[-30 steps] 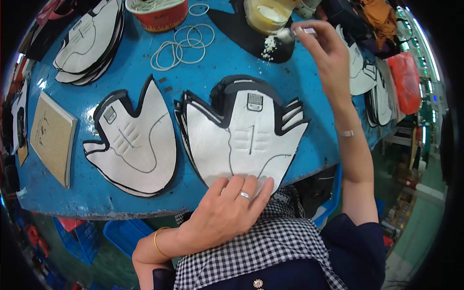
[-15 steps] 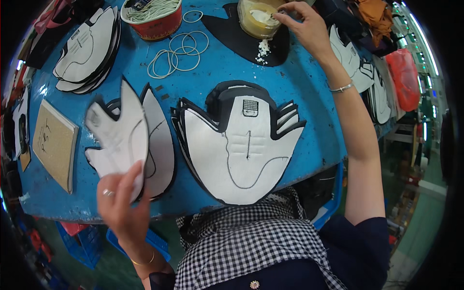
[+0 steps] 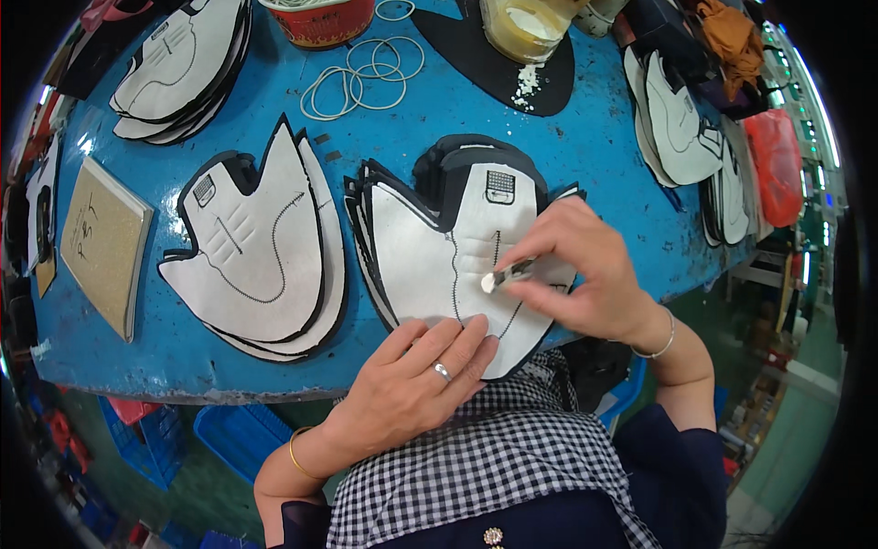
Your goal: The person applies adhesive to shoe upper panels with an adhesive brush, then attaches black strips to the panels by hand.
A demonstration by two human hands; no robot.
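A stack of white shoe upper pieces (image 3: 393, 242) with black backing and zigzag stitching lies at the table's front edge. My left hand (image 3: 416, 380) rests on the lower part of the top piece, fingers stretched out and flat. In my right hand (image 3: 590, 270) is a small metal-and-dark tool (image 3: 515, 272), pinched between thumb and fingers; its tip carries a white lump just over the stitched middle of that piece. The tool's exact kind is hidden by the fingers. Left of this stack lies a smaller pile of similar upper pieces (image 3: 242, 261).
A yellowish tub (image 3: 503, 41) of white stuff stands on a black sheet (image 3: 448, 37), beside white crumbs (image 3: 527, 84). Cream rubber bands (image 3: 352, 87) lie near a red bowl (image 3: 325, 23). A notebook (image 3: 105, 242) is at left. More uppers (image 3: 187, 69) lie far left; others (image 3: 672, 128) lie right.
My left hand has laid its upper on the left pile and moved right onto the middle stack. My right hand has come from the tub down to that stack with the white-tipped tool.
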